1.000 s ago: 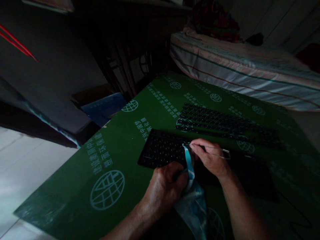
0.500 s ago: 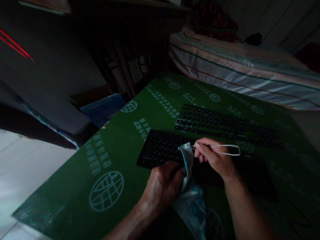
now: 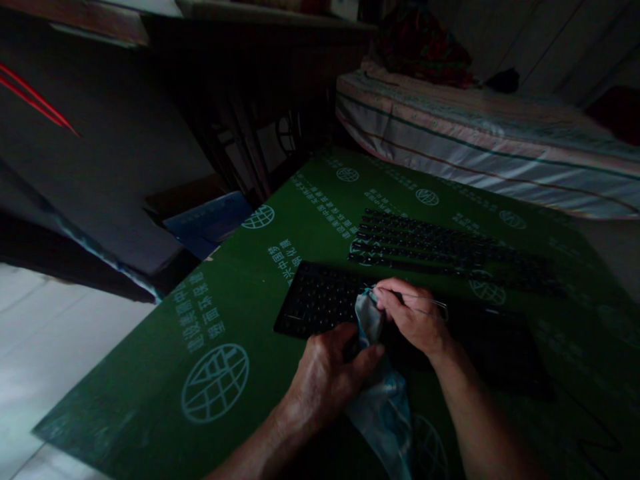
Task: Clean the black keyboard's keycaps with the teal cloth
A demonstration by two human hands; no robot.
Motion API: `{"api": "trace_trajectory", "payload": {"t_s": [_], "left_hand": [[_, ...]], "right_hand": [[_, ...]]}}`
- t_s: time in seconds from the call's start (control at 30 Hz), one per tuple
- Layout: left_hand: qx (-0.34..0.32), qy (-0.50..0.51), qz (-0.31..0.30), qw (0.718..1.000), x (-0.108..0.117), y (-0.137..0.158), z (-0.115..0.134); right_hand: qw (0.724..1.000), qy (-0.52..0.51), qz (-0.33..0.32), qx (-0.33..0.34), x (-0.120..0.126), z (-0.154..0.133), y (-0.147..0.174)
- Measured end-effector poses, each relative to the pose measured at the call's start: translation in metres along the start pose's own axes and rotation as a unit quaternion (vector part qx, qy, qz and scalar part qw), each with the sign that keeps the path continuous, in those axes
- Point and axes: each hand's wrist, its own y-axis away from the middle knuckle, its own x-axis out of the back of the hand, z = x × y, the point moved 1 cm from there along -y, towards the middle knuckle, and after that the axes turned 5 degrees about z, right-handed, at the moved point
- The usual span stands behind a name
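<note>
Over a black keyboard (image 3: 317, 300), left of its middle, the tip of a blue-and-white cloth (image 3: 384, 403) meets the end of a thin wire tool (image 3: 445, 309); the right hand (image 3: 415, 317) pinches that tool between thumb and fingers, its bent end sticking out behind; the left hand (image 3: 327, 367) grips the cloth lower down, thumb lying across it, the rest trailing toward the viewer; to work well, I judge, the cloth should sit snug over the tool's point so that bare metal cannot scratch, with movements small and light; dimness hides whether the tip touches the keyboard; just beyond lie rows of what look like black keycaps (image 3: 425, 237), best not nudged; green desk (image 3: 120, 400) beneath everything; farther off, what seems a blue box (image 3: 205, 217) and a striped bed (image 3: 480, 157).
</note>
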Motion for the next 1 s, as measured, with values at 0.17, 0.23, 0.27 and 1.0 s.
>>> {"api": "trace_trajectory", "payload": {"t_s": [0.17, 0.23, 0.27, 1.0], "left_hand": [[-0.006, 0.002, -0.001, 1.0, -0.0035, -0.0027, -0.0006], [-0.001, -0.001, 0.001, 1.0, -0.0042, -0.0028, -0.0011], [0.002, -0.002, 0.001, 1.0, -0.0044, -0.0028, -0.0013], [-0.019, -0.019, -0.008, 1.0, -0.0045, -0.0005, -0.002]], "right_hand": [[1.0, -0.009, -0.013, -0.008, 0.0003, -0.0023, -0.0007], [1.0, -0.014, -0.007, -0.012, -0.0001, -0.0018, -0.0014], [1.0, -0.017, -0.002, -0.014, -0.0003, -0.0011, -0.0017], [0.999, -0.047, -0.012, -0.018, 0.0005, 0.0045, -0.0014]]}}
